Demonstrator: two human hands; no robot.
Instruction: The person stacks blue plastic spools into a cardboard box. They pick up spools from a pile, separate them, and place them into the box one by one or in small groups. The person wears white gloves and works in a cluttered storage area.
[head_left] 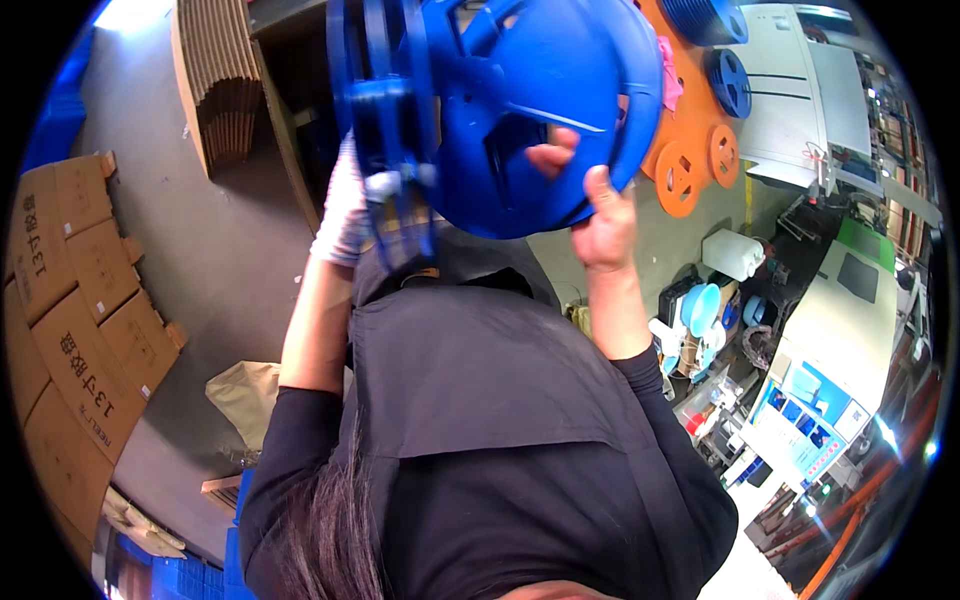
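Two sets of large blue plastic reels are held up in front of my chest. My right hand (605, 230), bare, grips the lower right rim of a round blue reel (560, 75), thumb on its near face and fingertips showing through a cutout. On the left, another blue reel (378, 130) stands edge-on, smeared by motion. My left hand (345, 205), in a whitish glove, is closed at its lower side, with a pale gloved fingertip showing between the flanges; most fingers are hidden. The two reels overlap or lie close together; whether they touch I cannot tell.
An orange table (685, 110) at the far right carries orange discs (677, 178) and more blue reels (729, 82). Cardboard boxes (75, 340) are stacked at left, with flattened cardboard (215, 80) at the upper left. A cream machine (840, 310) stands right.
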